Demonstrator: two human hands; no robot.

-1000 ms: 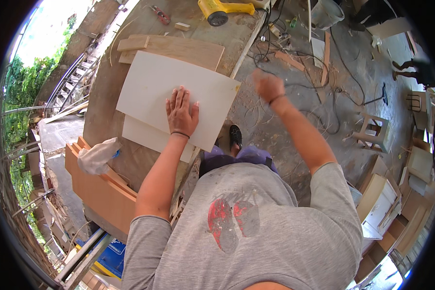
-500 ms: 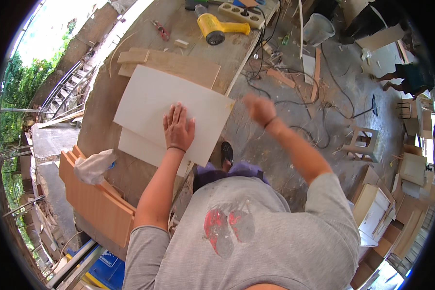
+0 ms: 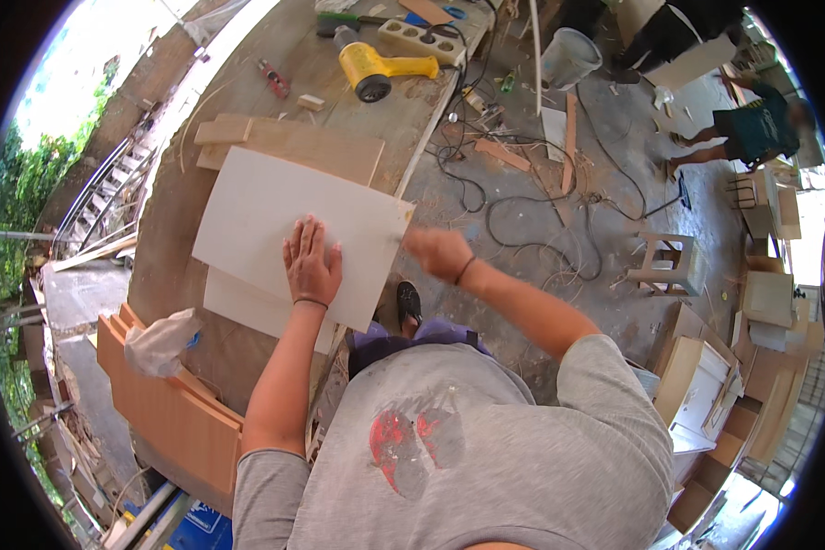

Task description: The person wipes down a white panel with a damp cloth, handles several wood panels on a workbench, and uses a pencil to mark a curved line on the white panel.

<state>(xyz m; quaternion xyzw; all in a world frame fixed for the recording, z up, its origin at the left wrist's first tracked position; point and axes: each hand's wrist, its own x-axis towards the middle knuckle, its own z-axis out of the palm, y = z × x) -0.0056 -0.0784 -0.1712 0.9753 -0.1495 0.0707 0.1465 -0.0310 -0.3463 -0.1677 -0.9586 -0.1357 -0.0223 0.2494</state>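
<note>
A white rectangular board [image 3: 257, 206] lies on the workbench, overlapping a second white board [image 3: 247, 307] and light wooden pieces [image 3: 339, 154]. My left hand [image 3: 312, 261] rests flat on the upper board, fingers stretched out. Close to that board's right edge, my right hand [image 3: 440, 254] is closed in a fist, slightly blurred. Whatever it may hold is hidden by the fingers, and I cannot tell whether it touches the edge.
On the bench lie a yellow heat gun [image 3: 376, 71], a power strip [image 3: 420, 41] and a red-handled tool [image 3: 273, 80]. Brown panels [image 3: 170, 408] with a pale cloth [image 3: 163, 344] stand at left. Cables [image 3: 532, 243], a bucket [image 3: 570, 57] and a stool [image 3: 665, 264] occupy the floor; another person [image 3: 752, 128] stands beyond.
My right hand has come in toward the board's right edge and nearer my body. The left hand keeps its place on the board. The view has shifted, showing more of the other person.
</note>
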